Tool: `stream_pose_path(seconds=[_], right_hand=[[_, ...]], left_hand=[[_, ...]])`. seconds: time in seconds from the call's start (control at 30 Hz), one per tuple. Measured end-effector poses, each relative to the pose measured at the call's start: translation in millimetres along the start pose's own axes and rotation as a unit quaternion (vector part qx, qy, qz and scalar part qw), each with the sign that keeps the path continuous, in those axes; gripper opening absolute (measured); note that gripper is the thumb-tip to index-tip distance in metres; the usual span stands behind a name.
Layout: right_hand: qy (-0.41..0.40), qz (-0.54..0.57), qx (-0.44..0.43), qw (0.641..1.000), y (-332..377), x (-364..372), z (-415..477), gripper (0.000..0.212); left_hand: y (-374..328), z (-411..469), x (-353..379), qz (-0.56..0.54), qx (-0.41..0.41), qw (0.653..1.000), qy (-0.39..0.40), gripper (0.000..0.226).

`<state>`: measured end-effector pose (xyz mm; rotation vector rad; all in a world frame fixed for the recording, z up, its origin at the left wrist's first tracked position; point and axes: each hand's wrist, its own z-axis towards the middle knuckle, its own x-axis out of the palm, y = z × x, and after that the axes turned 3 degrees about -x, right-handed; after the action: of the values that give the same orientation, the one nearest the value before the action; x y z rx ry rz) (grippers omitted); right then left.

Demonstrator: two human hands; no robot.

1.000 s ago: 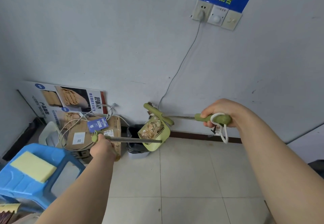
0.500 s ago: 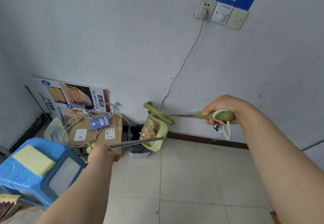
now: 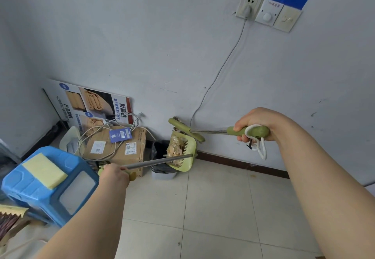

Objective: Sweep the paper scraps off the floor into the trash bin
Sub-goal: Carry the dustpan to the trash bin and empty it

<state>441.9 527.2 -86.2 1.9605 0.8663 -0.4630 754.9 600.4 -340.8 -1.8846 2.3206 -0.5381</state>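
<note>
My left hand (image 3: 114, 174) grips the end of the dustpan's metal handle. The green dustpan (image 3: 189, 151) is tipped on its side over the small trash bin (image 3: 160, 157), which has a black liner and stands against the wall. Tan paper scraps (image 3: 175, 148) are piled in the pan, at the bin's mouth. My right hand (image 3: 254, 124) grips the green handle of the broom (image 3: 185, 129). The broom head is held in the air just above the dustpan, close to the wall.
A cardboard box (image 3: 119, 147) with cables on it stands left of the bin, with a poster (image 3: 91, 104) leaning behind it. A blue plastic stool (image 3: 48, 187) carrying a yellow sponge is at the left. A cord runs down the wall from a socket (image 3: 248, 5). Tiled floor (image 3: 213, 208) lies below.
The dustpan has tipped further onto its side over the bin as my left hand dropped lower. The scraps have slid toward the bin. The broom stays above it.
</note>
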Motion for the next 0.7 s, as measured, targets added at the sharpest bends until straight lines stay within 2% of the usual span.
stream_pose_path(seconds=[0.07, 0.1, 0.53, 0.7], right_hand=[[0.000, 0.002, -0.001, 1.000, 0, 0, 0, 0.013], [-0.002, 0.004, -0.001, 1.000, 0, 0, 0, 0.013], [0.000, 0.010, -0.001, 1.000, 0, -4, 6, 0.015], [0.003, 0.010, -0.007, 1.000, 1, -7, 8, 0.017]], left_hand=[[2, 2, -1, -0.067, -0.058, 0.996, -0.030, 0.027], [3, 5, 0, -0.057, -0.072, 0.995, -0.031, 0.028], [23, 2, 4, -0.153, -0.155, 0.976, -0.013, 0.030], [24, 3, 8, -0.149, -0.139, 0.978, -0.033, 0.029]])
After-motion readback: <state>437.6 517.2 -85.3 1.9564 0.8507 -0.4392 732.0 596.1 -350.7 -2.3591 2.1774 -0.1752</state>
